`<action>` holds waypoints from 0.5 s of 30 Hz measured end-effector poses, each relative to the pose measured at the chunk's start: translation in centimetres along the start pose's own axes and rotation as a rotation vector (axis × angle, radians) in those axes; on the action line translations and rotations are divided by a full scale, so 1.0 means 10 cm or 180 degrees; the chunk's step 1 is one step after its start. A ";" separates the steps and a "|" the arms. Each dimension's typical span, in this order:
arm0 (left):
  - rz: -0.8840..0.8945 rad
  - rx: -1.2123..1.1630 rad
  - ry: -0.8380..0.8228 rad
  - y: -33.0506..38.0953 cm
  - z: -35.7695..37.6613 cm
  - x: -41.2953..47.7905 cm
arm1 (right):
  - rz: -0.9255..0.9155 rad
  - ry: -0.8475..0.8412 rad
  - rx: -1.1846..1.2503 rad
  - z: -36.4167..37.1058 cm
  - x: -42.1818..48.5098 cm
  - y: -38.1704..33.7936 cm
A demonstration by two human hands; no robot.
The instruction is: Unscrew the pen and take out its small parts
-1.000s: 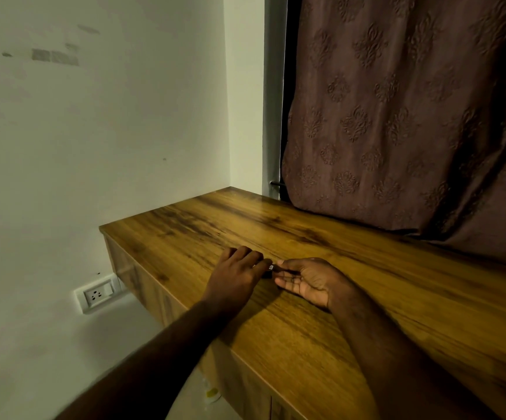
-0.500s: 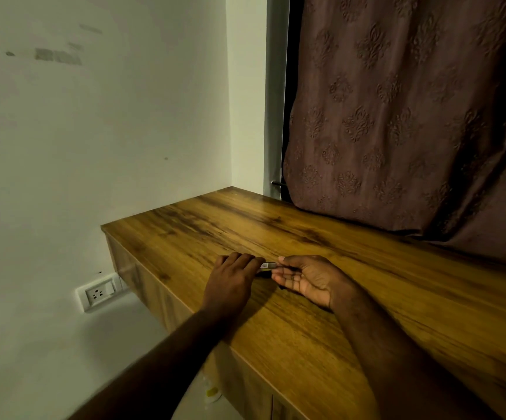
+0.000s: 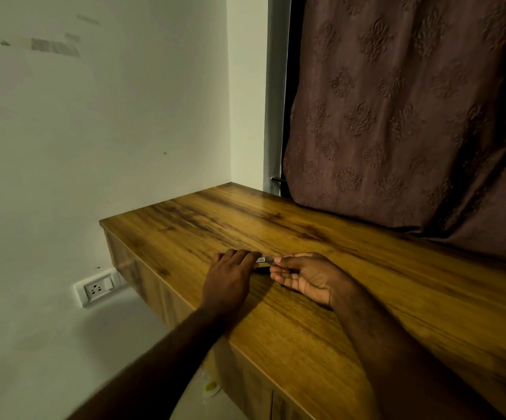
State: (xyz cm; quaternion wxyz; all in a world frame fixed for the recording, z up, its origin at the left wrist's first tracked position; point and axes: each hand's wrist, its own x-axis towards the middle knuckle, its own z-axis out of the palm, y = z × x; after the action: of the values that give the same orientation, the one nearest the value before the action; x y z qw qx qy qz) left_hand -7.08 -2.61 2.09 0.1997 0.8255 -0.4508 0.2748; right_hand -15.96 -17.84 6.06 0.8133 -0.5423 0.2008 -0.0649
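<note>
Wood-grain laminate covers the surface (image 3: pixel 321 298), which runs from the centre of the frame to the lower right, where its near end is cut off by the edge. Dim light makes the small thing between the hands hard to read: a thin, pale strip (image 3: pixel 264 259) with faint dark print, only its short middle part showing, just above centre frame. What it is cannot be told. Its left end disappears under the fingertips of the left hand (image 3: pixel 230 275), which lies palm down on the surface with fingers fairly straight; whether those fingers pinch the strip or only press on it is hidden. Its right end sits in the grip of the right hand (image 3: pixel 309 278), turned palm up, thumb and forefinger closed on it, the other fingers loosely curled. Both forearms leave the frame at the bottom. A brown patterned curtain (image 3: pixel 412 110) fills the upper right, its hem touching the surface. A white wall socket (image 3: pixel 98 287) sits at lower left.
</note>
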 end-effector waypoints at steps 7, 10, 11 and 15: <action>-0.0033 0.0007 0.0018 0.00 0.00 -0.01 | -0.0261 0.0105 -0.0389 0.01 -0.02 -0.02; -0.0057 -0.0053 0.0077 0.00 0.00 -0.02 | -0.0400 0.0143 -0.0621 0.00 -0.04 -0.03; -0.0070 -0.0079 0.0099 0.01 0.00 -0.02 | -0.0443 0.0154 -0.0681 -0.01 -0.05 -0.03; -0.0131 -0.0207 0.0142 0.00 0.00 -0.02 | -0.0664 0.0209 -0.0872 -0.04 -0.07 -0.07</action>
State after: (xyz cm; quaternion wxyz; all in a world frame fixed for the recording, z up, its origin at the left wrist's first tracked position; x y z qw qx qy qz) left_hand -7.20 -2.51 1.95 0.2420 0.8213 -0.4378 0.2743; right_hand -16.62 -18.23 6.79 0.7136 -0.6635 0.1769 -0.1386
